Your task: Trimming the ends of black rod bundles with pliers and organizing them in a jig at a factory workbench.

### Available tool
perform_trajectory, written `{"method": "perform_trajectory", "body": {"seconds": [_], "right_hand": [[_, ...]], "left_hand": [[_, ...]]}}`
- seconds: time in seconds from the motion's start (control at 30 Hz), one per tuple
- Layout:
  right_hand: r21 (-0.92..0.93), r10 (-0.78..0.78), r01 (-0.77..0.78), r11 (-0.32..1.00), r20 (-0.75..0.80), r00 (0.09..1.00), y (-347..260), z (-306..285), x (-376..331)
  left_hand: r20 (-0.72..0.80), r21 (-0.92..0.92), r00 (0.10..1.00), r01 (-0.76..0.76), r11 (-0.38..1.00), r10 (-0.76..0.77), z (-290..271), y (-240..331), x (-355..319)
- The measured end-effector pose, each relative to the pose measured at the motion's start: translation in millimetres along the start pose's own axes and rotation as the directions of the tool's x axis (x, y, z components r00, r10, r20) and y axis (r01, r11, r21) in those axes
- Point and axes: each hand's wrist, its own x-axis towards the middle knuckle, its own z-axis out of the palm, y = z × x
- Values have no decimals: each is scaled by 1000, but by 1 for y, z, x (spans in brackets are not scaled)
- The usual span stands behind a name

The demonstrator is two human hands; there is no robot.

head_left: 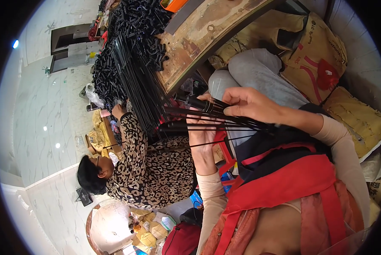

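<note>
Thin black rods [252,123] are lying in a loose fan between the person's two hands, above the lap and just off the edge of the bench. The right hand [252,104] is bending its fingers, with thumb and forefinger pinching the rods from above near the middle. The left hand [203,131] is turning its palm up beneath them; rods are crossing in front of its fingers, so I cannot tell how tightly these are closing. The fan's long axis is running across the view, sloping slightly down to the right: the rods are spreading apart at the left end and drawing together at the right, beside a dark cloth over the person's middle. A thicker black tube [198,103] is sitting at their upper left side. Beyond, grey-trousered legs [254,70] are bending under the wooden bench [199,36], which is carrying a longer bundle of black rods [133,72] and a heap of short black pieces [143,21]. A co-worker in a leopard-print top [156,170] is reaching toward that heap.
</note>
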Motion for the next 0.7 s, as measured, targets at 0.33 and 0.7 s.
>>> {"method": "perform_trajectory", "body": {"seconds": [0.33, 0.7], "right_hand": [[-88, -25, 9, 996, -177, 984, -2, 11, -10], [-134, -59, 40, 990, -139, 989, -4, 8, -12]], "left_hand": [[-92, 187, 983, -140, 972, 159, 29, -6, -2], [10, 97, 996, -93, 991, 93, 17, -8, -2]]}}
